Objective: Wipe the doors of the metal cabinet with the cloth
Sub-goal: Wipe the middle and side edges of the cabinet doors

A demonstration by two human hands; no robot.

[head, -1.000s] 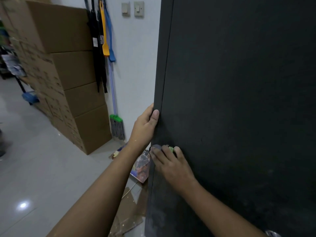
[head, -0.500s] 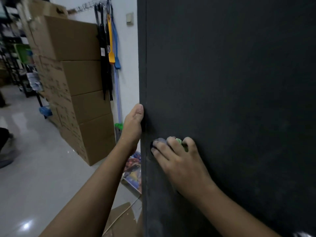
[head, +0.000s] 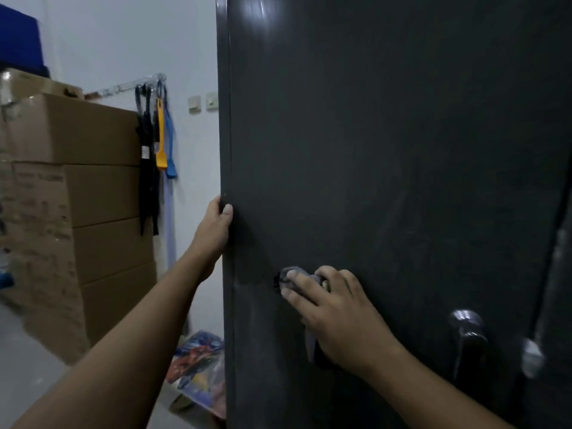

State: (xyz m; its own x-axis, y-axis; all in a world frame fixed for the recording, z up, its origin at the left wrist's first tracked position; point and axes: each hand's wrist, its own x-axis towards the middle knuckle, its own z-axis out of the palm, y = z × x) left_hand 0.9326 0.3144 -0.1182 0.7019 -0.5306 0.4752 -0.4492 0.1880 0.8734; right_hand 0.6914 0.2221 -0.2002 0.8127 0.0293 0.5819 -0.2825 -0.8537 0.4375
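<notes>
1. The right hand has slid the cloth rightward, away from the left edge of the cabinet door and onto its face. Bare door now lies between cloth and edge.
2. A strip of cloth now shows below the palm as well.
3. The view has swung right: a door handle and a second, blurred handle have come into sight at lower right.
4. A bright glare now shows near the door's top.

Door face lies free above; metal handle juts lower right.
</notes>
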